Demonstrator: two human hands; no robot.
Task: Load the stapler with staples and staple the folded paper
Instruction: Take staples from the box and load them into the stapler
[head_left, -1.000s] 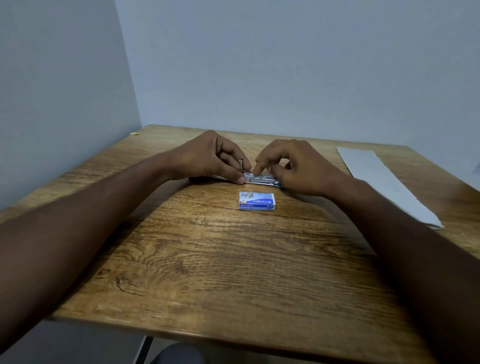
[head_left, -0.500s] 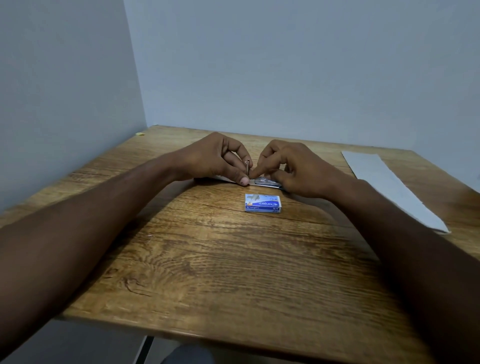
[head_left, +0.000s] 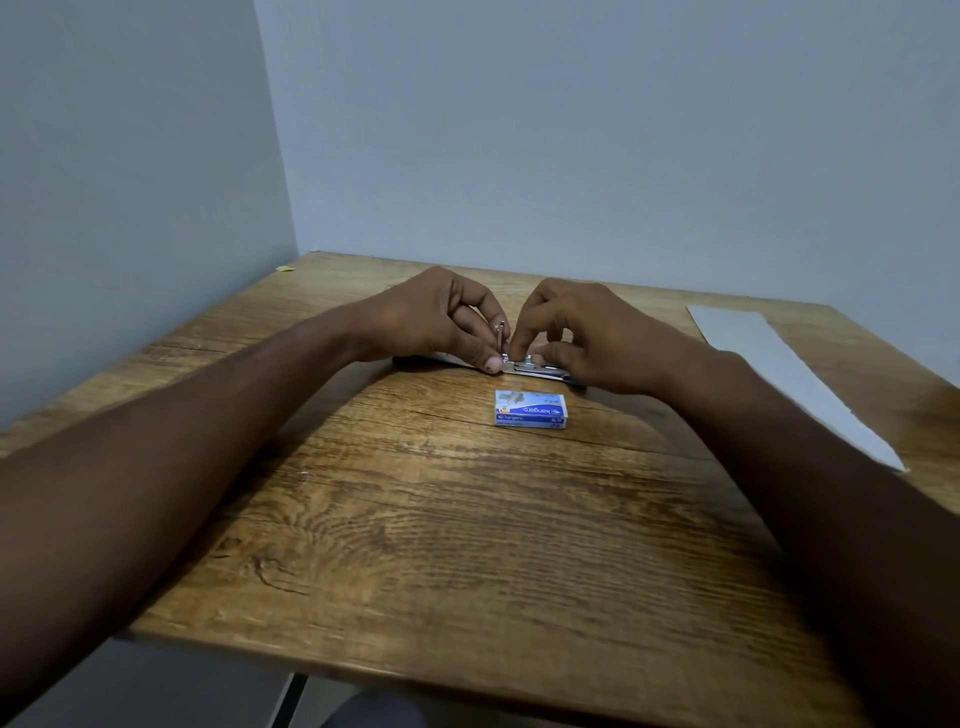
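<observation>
A small metal stapler (head_left: 530, 368) lies on the wooden table (head_left: 415, 519), mostly covered by both hands. My left hand (head_left: 436, 317) pinches its left end, where a thin metal pusher rod (head_left: 500, 335) sticks up. My right hand (head_left: 587, 332) grips the stapler's right part, with its fingertips pressed on the metal channel. Whether staples sit in the channel is hidden. A blue and white staple box (head_left: 530, 410) lies closed just in front of the stapler. The folded white paper (head_left: 789, 374) lies at the right side of the table, untouched.
Grey walls close off the table's left and far sides. A tiny yellow scrap (head_left: 284, 268) sits at the far left corner. The table's near edge runs below my forearms, with a dark chair part (head_left: 374, 712) under it.
The camera view has shifted slightly. My right fingertips have lowered onto the stapler's channel beside the upright rod. Box and paper have not moved.
</observation>
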